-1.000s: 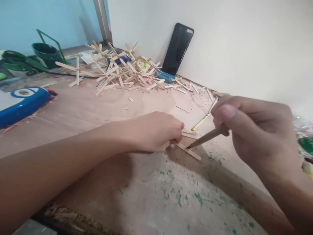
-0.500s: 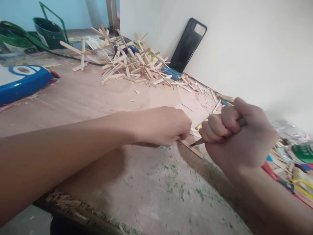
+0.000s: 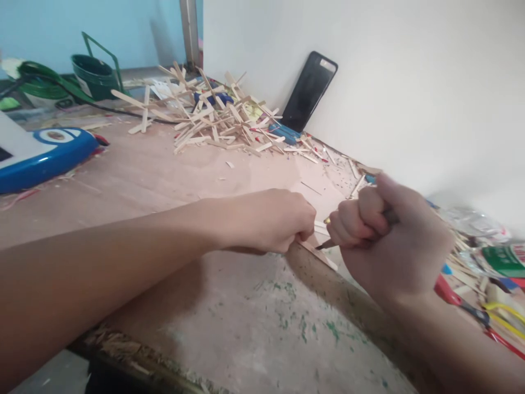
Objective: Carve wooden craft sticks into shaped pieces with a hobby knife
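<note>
My left hand (image 3: 279,219) is closed and presses the near end of a thin wooden stick (image 3: 326,260) against the table (image 3: 246,323). My right hand (image 3: 385,241) is a fist around a slim brown pointed tool (image 3: 326,244), whose dark tip touches the stick just right of my left fingers. The tool's upper part is mostly hidden in my right fist. Beside my fingers, another pale stick (image 3: 321,229) lies on the table.
A heap of joined wooden sticks (image 3: 221,117) stands at the back, near a black phone (image 3: 310,90) leaning on the wall. Left are a blue-and-white object (image 3: 57,158) and a green bucket (image 3: 93,76). Red-handled scissors (image 3: 449,290), more sticks and a green-labelled bottle (image 3: 500,260) lie right.
The view has tilted and shifted slightly. My right hand has moved a little left and down with the tool, whose tip is still at the stick. My left hand keeps its hold.
</note>
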A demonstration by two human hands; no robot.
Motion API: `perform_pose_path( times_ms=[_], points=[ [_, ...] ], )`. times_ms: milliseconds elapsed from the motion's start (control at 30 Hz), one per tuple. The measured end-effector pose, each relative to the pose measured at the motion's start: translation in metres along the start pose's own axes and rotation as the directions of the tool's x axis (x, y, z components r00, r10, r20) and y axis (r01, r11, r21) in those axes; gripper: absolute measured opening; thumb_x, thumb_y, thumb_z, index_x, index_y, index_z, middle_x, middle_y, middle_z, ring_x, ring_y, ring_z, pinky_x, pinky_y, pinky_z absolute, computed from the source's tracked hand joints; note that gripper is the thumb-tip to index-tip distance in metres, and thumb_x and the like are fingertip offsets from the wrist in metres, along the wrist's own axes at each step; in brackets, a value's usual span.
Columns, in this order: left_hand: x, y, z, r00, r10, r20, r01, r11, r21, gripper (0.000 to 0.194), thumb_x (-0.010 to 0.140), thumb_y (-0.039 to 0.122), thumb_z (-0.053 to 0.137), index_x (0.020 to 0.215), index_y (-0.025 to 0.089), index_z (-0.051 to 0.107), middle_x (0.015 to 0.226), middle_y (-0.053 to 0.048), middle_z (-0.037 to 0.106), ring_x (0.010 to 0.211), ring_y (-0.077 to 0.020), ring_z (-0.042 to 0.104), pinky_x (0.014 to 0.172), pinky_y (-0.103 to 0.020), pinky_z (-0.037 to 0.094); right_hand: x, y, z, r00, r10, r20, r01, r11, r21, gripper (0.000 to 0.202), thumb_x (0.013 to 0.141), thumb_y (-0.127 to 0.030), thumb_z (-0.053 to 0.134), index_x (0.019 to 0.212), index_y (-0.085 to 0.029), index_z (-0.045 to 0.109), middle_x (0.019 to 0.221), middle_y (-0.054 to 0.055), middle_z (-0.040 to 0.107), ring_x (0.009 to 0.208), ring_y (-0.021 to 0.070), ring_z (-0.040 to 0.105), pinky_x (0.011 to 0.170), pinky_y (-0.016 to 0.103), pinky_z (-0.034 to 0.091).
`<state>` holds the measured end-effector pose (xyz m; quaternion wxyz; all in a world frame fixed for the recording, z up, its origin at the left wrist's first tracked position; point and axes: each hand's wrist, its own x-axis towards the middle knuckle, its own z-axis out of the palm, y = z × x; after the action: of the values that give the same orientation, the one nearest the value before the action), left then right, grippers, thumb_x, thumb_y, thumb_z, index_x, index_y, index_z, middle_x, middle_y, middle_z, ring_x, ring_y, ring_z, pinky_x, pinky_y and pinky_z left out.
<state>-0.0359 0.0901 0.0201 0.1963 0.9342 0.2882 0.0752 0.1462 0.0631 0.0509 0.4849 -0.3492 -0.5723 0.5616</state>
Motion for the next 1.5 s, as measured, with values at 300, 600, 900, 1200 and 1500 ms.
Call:
perform_pose_path(
  times_ms=[300, 600, 900, 1200, 1500],
  points=[
    [0.000, -0.003, 0.001, 1.000, 0.022, 0.007, -0.022, 1.000, -0.011, 0.025, 0.091, 0.001, 0.073, 0.077, 0.021, 0.079, 0.086, -0.003, 0.074, 0.081, -0.0201, 0.066, 0.070, -0.035, 0.040, 0.004, 0.002, -0.013, 0.998, 0.060, 0.032, -0.060, 0.998, 0.008, 0.070, 0.099, -0.041, 0.080, 0.052, -0.023, 0.031, 0.048, -0.007, 0.020, 0.043, 0.0090, 0.019, 0.042, 0.031, 0.019],
    [0.000, -0.003, 0.000, 1.000, 0.002, 0.015, -0.003, 1.000, 0.030, 0.028, 0.096, 0.004, 0.076, 0.073, 0.021, 0.074, 0.087, -0.005, 0.074, 0.083, -0.0224, 0.065, 0.070, -0.038, 0.038, 0.002, 0.003, -0.010, 0.992, 0.049, -0.113, -0.053, 0.998, -0.027, 0.067, 0.112, -0.036, 0.062, 0.049, -0.025, 0.040, 0.051, -0.005, 0.016, 0.044, 0.0117, 0.016, 0.043, 0.035, 0.018],
    [0.001, -0.001, -0.002, 1.000, 0.000, 0.022, 0.000, 1.000, 0.020, 0.026, 0.094, 0.003, 0.075, 0.075, 0.021, 0.072, 0.088, -0.004, 0.074, 0.084, -0.0228, 0.065, 0.071, -0.038, 0.038, 0.002, 0.001, -0.006, 0.998, 0.045, -0.036, -0.046, 0.998, -0.034, 0.069, 0.108, -0.041, 0.069, 0.050, -0.024, 0.036, 0.050, -0.005, 0.012, 0.044, 0.0112, 0.015, 0.043, 0.033, 0.017],
    [0.001, -0.001, 0.000, 1.000, -0.017, 0.021, 0.015, 0.999, 0.051, 0.025, 0.092, 0.000, 0.072, 0.082, 0.021, 0.078, 0.089, -0.004, 0.075, 0.083, -0.0227, 0.066, 0.069, -0.038, 0.038, 0.002, -0.001, -0.004, 0.999, 0.047, -0.025, -0.049, 0.996, -0.070, 0.079, 0.103, -0.052, 0.080, 0.048, -0.023, 0.032, 0.052, -0.005, 0.007, 0.045, 0.0114, 0.015, 0.045, 0.035, 0.017],
    [0.002, -0.001, -0.001, 1.000, -0.015, 0.021, 0.014, 0.998, 0.067, 0.025, 0.090, -0.001, 0.072, 0.078, 0.021, 0.073, 0.088, -0.004, 0.074, 0.080, -0.0219, 0.065, 0.067, -0.038, 0.036, 0.005, 0.000, -0.009, 0.997, 0.078, 0.016, -0.075, 0.991, -0.107, 0.078, 0.106, -0.055, 0.076, 0.048, -0.024, 0.035, 0.051, -0.004, 0.011, 0.045, 0.0117, 0.017, 0.045, 0.037, 0.018]
  ],
)
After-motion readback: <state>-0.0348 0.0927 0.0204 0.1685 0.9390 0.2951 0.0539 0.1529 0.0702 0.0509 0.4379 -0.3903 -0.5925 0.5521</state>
